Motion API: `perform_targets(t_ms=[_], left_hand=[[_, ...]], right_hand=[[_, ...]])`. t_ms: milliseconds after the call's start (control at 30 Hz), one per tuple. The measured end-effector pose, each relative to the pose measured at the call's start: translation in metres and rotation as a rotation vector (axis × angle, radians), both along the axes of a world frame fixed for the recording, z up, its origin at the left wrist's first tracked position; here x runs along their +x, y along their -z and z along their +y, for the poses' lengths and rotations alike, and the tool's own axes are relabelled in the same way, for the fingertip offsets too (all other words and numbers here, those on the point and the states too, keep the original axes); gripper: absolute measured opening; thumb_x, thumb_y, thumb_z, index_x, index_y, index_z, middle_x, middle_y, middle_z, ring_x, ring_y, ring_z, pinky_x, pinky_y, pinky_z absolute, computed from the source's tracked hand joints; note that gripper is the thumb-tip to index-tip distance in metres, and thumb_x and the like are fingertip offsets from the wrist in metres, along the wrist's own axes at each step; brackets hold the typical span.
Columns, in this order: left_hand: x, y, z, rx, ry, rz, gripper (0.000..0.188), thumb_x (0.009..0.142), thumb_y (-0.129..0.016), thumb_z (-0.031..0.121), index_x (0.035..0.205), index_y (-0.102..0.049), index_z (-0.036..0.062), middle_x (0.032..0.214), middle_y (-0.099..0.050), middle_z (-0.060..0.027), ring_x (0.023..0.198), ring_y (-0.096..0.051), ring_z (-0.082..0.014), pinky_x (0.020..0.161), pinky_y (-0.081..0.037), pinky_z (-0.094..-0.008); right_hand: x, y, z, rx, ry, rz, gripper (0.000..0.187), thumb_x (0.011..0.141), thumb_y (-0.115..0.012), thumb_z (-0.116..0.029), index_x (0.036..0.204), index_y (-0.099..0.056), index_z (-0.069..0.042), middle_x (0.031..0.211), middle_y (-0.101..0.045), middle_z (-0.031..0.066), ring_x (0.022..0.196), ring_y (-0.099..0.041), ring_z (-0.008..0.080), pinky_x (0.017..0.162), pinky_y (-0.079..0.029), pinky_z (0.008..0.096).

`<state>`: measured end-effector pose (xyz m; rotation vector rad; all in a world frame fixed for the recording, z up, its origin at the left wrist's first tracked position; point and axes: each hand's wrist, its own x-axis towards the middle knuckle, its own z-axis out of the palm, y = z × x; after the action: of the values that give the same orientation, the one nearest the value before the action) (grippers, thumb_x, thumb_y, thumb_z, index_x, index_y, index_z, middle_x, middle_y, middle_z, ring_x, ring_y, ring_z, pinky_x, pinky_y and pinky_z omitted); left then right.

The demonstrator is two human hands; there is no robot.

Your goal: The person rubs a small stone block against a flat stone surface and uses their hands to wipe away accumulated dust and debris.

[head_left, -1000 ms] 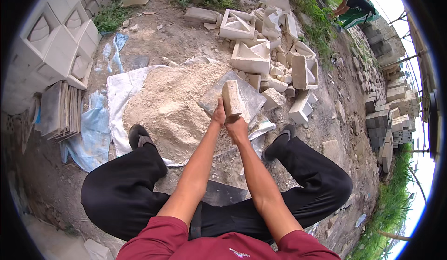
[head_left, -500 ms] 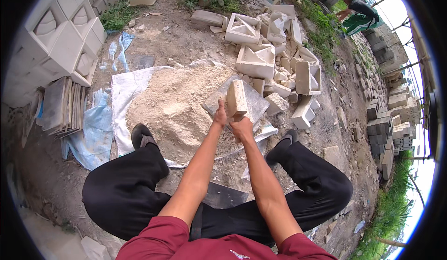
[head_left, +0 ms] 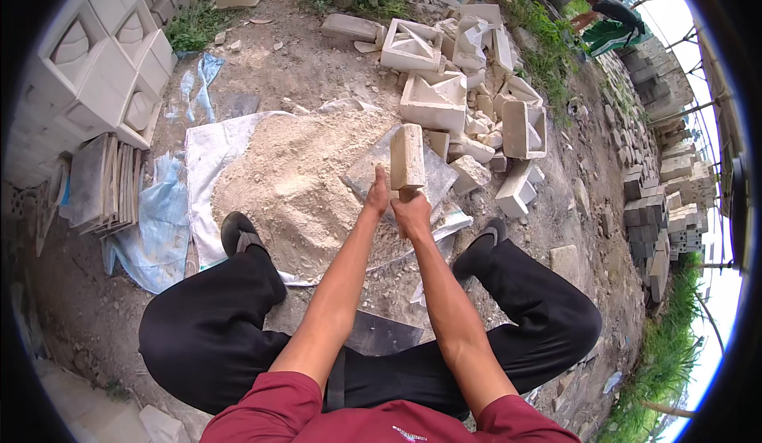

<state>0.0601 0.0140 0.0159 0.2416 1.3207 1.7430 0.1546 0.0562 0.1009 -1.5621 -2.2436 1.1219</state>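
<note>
My right hand [head_left: 412, 216] is closed round the short handle of a wooden mallet [head_left: 407, 157], whose pale, dusty block of a head stands up in front of it. Close by on the left is my left hand [head_left: 379, 193], its thumb stretched upward. Its other fingers are hidden, and I cannot tell whether they hold anything. Beneath both hands lies a flat grey slab [head_left: 367, 171], partly covered by them. Pale crushed rubble [head_left: 278, 181] is heaped beside it on a white woven sheet [head_left: 202, 165].
Broken hollow blocks [head_left: 435, 102] are piled beyond the slab. At the left are thin boards [head_left: 101, 182], blue plastic sheeting [head_left: 151, 236] and stacked pale blocks [head_left: 111, 70]. A dark plate [head_left: 381, 333] lies between my legs. Another person [head_left: 611, 26] bends over at the far right.
The mallet head has turned slightly in my right hand and now stands more upright and squarer to view. Both hands stay at nearly the same place over the slab.
</note>
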Motion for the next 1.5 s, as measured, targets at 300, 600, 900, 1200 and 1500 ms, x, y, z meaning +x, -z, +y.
perform_targets(t_ms=[300,600,900,1200,1500], left_hand=[[-0.009,0.025,0.008,0.162,-0.010,-0.098,0.085,0.095,-0.019,0.067,0.147,-0.031,0.0013,0.148,-0.037,-0.0129,0.136,-0.035,-0.0224,0.113,-0.025,-0.0304],[-0.023,0.033,0.002,0.075,-0.134,-0.201,0.092,0.095,-0.019,0.068,0.147,-0.020,-0.0070,0.154,-0.025,-0.0163,0.142,-0.024,-0.0220,0.117,-0.016,-0.0307],[-0.027,0.044,-0.010,0.088,-0.246,-0.022,0.091,0.096,-0.020,0.065,0.145,-0.021,-0.0109,0.154,-0.025,-0.0193,0.142,-0.025,-0.0241,0.117,-0.016,-0.0313],[-0.015,-0.020,-0.017,-0.023,-0.318,0.134,0.089,0.095,-0.022,0.067,0.140,-0.035,-0.0096,0.144,-0.041,-0.0229,0.136,-0.037,-0.0282,0.113,-0.026,-0.0318],[-0.021,-0.017,-0.030,-0.071,-0.441,0.208,0.085,0.098,-0.020,0.062,0.136,-0.040,-0.0109,0.139,-0.046,-0.0220,0.132,-0.041,-0.0268,0.112,-0.027,-0.0323]], right_hand=[[0.002,-0.001,-0.002,-0.073,-0.140,-0.158,0.049,0.070,-0.070,-0.024,0.102,-0.059,0.012,0.098,-0.065,0.0324,0.097,-0.064,0.0429,0.084,-0.052,0.0432],[0.009,-0.003,-0.019,-0.034,-0.067,-0.055,0.049,0.071,-0.070,-0.024,0.102,-0.059,0.011,0.099,-0.065,0.0325,0.100,-0.063,0.0436,0.087,-0.051,0.0444],[-0.016,-0.018,-0.023,-0.083,-0.050,-0.004,0.050,0.071,-0.068,-0.022,0.109,-0.058,0.010,0.102,-0.064,0.0314,0.101,-0.063,0.0430,0.087,-0.051,0.0434],[-0.025,-0.016,-0.001,-0.091,-0.149,-0.133,0.049,0.069,-0.071,-0.026,0.103,-0.064,0.009,0.091,-0.067,0.0294,0.091,-0.067,0.0401,0.081,-0.053,0.0417],[-0.021,-0.012,-0.012,-0.119,-0.103,-0.215,0.043,0.071,-0.068,-0.023,0.101,-0.065,0.006,0.098,-0.066,0.0298,0.096,-0.066,0.0393,0.084,-0.053,0.0415]])
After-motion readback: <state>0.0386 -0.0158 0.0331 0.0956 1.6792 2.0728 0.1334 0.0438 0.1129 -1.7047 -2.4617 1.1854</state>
